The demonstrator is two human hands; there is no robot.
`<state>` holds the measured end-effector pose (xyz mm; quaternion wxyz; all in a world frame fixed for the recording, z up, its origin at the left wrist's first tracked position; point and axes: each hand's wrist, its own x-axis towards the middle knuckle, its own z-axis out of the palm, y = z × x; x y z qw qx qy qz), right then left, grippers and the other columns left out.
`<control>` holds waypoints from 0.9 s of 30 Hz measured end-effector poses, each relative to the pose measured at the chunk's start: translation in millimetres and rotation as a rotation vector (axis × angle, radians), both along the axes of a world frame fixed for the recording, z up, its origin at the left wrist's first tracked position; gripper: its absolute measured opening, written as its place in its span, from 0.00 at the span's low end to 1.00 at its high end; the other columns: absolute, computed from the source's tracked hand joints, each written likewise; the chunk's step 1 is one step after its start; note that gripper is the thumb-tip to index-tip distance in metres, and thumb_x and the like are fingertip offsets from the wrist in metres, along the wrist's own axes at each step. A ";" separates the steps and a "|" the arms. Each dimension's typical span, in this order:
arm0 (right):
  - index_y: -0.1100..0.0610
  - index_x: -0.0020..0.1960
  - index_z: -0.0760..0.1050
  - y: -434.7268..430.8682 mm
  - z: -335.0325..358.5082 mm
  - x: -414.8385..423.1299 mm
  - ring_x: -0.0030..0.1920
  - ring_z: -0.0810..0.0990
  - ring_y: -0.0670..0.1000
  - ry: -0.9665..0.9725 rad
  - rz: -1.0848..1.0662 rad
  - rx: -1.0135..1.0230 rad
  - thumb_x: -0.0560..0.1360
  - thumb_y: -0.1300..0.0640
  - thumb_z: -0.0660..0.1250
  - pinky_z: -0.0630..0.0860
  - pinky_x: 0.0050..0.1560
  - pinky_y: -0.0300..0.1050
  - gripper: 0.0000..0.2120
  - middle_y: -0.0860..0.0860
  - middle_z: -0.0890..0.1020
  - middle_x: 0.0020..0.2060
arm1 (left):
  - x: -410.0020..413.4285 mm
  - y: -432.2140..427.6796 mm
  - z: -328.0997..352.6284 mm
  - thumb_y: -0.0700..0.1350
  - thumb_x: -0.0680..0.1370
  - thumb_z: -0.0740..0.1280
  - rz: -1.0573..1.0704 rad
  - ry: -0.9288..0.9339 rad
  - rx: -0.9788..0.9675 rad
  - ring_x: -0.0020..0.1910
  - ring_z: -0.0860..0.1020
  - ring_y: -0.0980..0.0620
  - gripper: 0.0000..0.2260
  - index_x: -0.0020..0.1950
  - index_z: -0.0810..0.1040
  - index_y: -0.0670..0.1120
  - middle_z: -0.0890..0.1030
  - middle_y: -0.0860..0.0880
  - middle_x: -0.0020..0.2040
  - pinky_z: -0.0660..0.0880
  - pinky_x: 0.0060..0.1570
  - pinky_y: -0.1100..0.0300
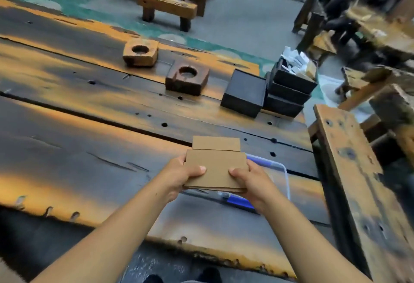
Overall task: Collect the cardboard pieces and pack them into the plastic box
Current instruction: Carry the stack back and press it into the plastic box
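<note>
On the dark wooden table, low in the frame, the left hand and right hand pinch the cardboard pieces tight over the plastic box; loose pieces could slide out and miss.

The stack of cardboard pieces you grip covers most of the plastic box; you see only its right rim and blue parts. Your left hand and right hand hide their fingers under the stack. The far benches are blurred, and your shoes are cut off.
</note>
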<state>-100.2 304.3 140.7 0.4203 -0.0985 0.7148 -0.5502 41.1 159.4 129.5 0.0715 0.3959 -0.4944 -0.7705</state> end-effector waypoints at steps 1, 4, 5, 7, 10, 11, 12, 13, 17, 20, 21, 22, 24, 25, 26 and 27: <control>0.53 0.54 0.79 10.5 -2.1 -6.7 0.43 0.85 0.50 -0.002 -0.052 0.004 0.74 0.64 0.67 0.81 0.41 0.47 0.11 0.50 0.87 0.44 | -12.6 4.5 -2.9 0.35 0.76 0.70 -0.045 -0.002 0.005 0.46 0.83 0.48 0.17 0.64 0.77 0.43 0.85 0.44 0.54 0.79 0.41 0.59; 0.54 0.55 0.79 39.5 -8.3 -23.6 0.45 0.85 0.53 -0.030 -0.168 0.014 0.74 0.64 0.67 0.81 0.43 0.48 0.12 0.53 0.87 0.48 | -46.2 19.0 -12.2 0.35 0.75 0.71 -0.145 -0.003 0.011 0.49 0.83 0.46 0.17 0.64 0.78 0.43 0.85 0.43 0.55 0.80 0.46 0.57; 0.55 0.56 0.78 48.2 -11.6 -29.0 0.46 0.84 0.54 -0.038 -0.202 0.017 0.74 0.63 0.68 0.81 0.44 0.49 0.12 0.54 0.86 0.50 | -56.1 24.6 -13.8 0.35 0.75 0.71 -0.177 -0.009 0.001 0.50 0.83 0.46 0.17 0.63 0.78 0.43 0.85 0.44 0.55 0.80 0.48 0.55; 0.57 0.55 0.77 64.2 -18.6 -42.1 0.45 0.85 0.54 -0.058 -0.259 0.013 0.74 0.64 0.68 0.81 0.41 0.47 0.11 0.56 0.86 0.49 | -77.3 35.6 -17.8 0.35 0.74 0.72 -0.230 -0.029 -0.025 0.50 0.83 0.46 0.17 0.62 0.79 0.43 0.86 0.44 0.53 0.80 0.52 0.52; 0.56 0.54 0.77 69.7 -26.6 -61.7 0.48 0.85 0.55 -0.067 -0.273 -0.001 0.74 0.64 0.68 0.82 0.48 0.52 0.10 0.56 0.86 0.51 | -102.3 38.1 -17.8 0.34 0.74 0.72 -0.254 -0.052 -0.058 0.51 0.83 0.44 0.16 0.62 0.79 0.41 0.85 0.42 0.54 0.80 0.55 0.50; 0.55 0.54 0.77 68.9 -27.9 -69.6 0.49 0.85 0.56 -0.074 -0.270 -0.013 0.74 0.64 0.68 0.82 0.51 0.54 0.09 0.56 0.86 0.50 | -112.5 36.3 -16.9 0.33 0.74 0.72 -0.257 -0.065 -0.076 0.51 0.83 0.44 0.16 0.61 0.79 0.41 0.85 0.41 0.55 0.80 0.55 0.49; 0.54 0.53 0.77 67.5 -29.8 -78.3 0.49 0.85 0.56 -0.085 -0.268 -0.017 0.74 0.64 0.68 0.82 0.52 0.56 0.09 0.55 0.86 0.49 | -121.9 33.8 -14.4 0.33 0.74 0.72 -0.261 -0.076 -0.095 0.51 0.83 0.43 0.15 0.60 0.79 0.42 0.85 0.41 0.56 0.80 0.56 0.48; 0.54 0.53 0.77 68.2 -32.5 -89.8 0.49 0.85 0.56 -0.097 -0.264 -0.014 0.75 0.63 0.67 0.82 0.52 0.56 0.09 0.54 0.86 0.48 | -133.6 33.9 -11.7 0.34 0.74 0.72 -0.265 -0.091 -0.114 0.52 0.83 0.43 0.14 0.59 0.80 0.42 0.85 0.41 0.56 0.80 0.57 0.48; 0.54 0.53 0.78 72.6 -38.5 -133.8 0.50 0.84 0.54 -0.119 -0.199 0.003 0.75 0.61 0.66 0.81 0.54 0.54 0.08 0.54 0.86 0.49 | -170.4 36.6 -7.2 0.36 0.74 0.73 -0.314 -0.167 -0.127 0.54 0.84 0.42 0.16 0.62 0.79 0.41 0.85 0.41 0.56 0.80 0.58 0.47; 0.53 0.50 0.79 80.2 -50.4 -145.7 0.48 0.84 0.51 -0.086 -0.149 0.049 0.75 0.61 0.67 0.81 0.53 0.52 0.06 0.51 0.86 0.47 | -179.4 42.8 -19.5 0.39 0.73 0.75 -0.310 -0.257 -0.198 0.53 0.84 0.43 0.18 0.62 0.77 0.42 0.84 0.42 0.55 0.81 0.57 0.45; 0.53 0.50 0.79 81.1 -55.2 -149.3 0.47 0.84 0.51 -0.067 -0.139 0.070 0.75 0.61 0.67 0.81 0.50 0.49 0.06 0.51 0.86 0.47 | -182.0 45.4 -27.6 0.41 0.73 0.76 -0.294 -0.304 -0.249 0.52 0.84 0.44 0.18 0.60 0.76 0.43 0.84 0.43 0.54 0.81 0.55 0.46; 0.52 0.49 0.79 79.9 -59.5 -153.7 0.46 0.84 0.50 -0.044 -0.125 0.096 0.75 0.61 0.68 0.81 0.46 0.46 0.06 0.50 0.85 0.46 | -184.8 47.6 -35.8 0.43 0.72 0.77 -0.276 -0.349 -0.299 0.50 0.84 0.46 0.17 0.57 0.75 0.44 0.83 0.44 0.52 0.82 0.51 0.48; 0.51 0.45 0.78 77.2 -68.2 -156.6 0.41 0.83 0.47 -0.013 -0.098 0.145 0.74 0.61 0.69 0.78 0.40 0.41 0.05 0.48 0.84 0.43 | -183.7 51.0 -49.9 0.45 0.72 0.76 -0.280 -0.383 -0.381 0.45 0.83 0.51 0.12 0.49 0.75 0.49 0.83 0.47 0.50 0.82 0.42 0.56; 0.51 0.44 0.78 75.3 -73.7 -157.4 0.40 0.83 0.47 -0.005 -0.101 0.172 0.74 0.62 0.69 0.78 0.40 0.41 0.06 0.48 0.84 0.42 | -183.4 49.0 -58.2 0.45 0.72 0.76 -0.305 -0.398 -0.411 0.44 0.83 0.52 0.11 0.48 0.75 0.50 0.84 0.46 0.50 0.81 0.42 0.57; 0.52 0.45 0.78 74.1 -78.9 -157.0 0.41 0.83 0.48 -0.002 -0.107 0.205 0.74 0.62 0.69 0.80 0.42 0.43 0.05 0.49 0.84 0.42 | -182.1 47.1 -65.3 0.46 0.72 0.76 -0.332 -0.423 -0.423 0.45 0.83 0.50 0.10 0.48 0.77 0.50 0.84 0.46 0.50 0.82 0.45 0.55; 0.54 0.47 0.79 73.5 -83.9 -155.1 0.42 0.83 0.49 0.005 -0.110 0.242 0.73 0.62 0.70 0.81 0.47 0.47 0.04 0.51 0.84 0.43 | -179.9 45.2 -71.2 0.46 0.72 0.76 -0.353 -0.446 -0.421 0.46 0.84 0.48 0.10 0.48 0.77 0.48 0.84 0.45 0.49 0.82 0.48 0.50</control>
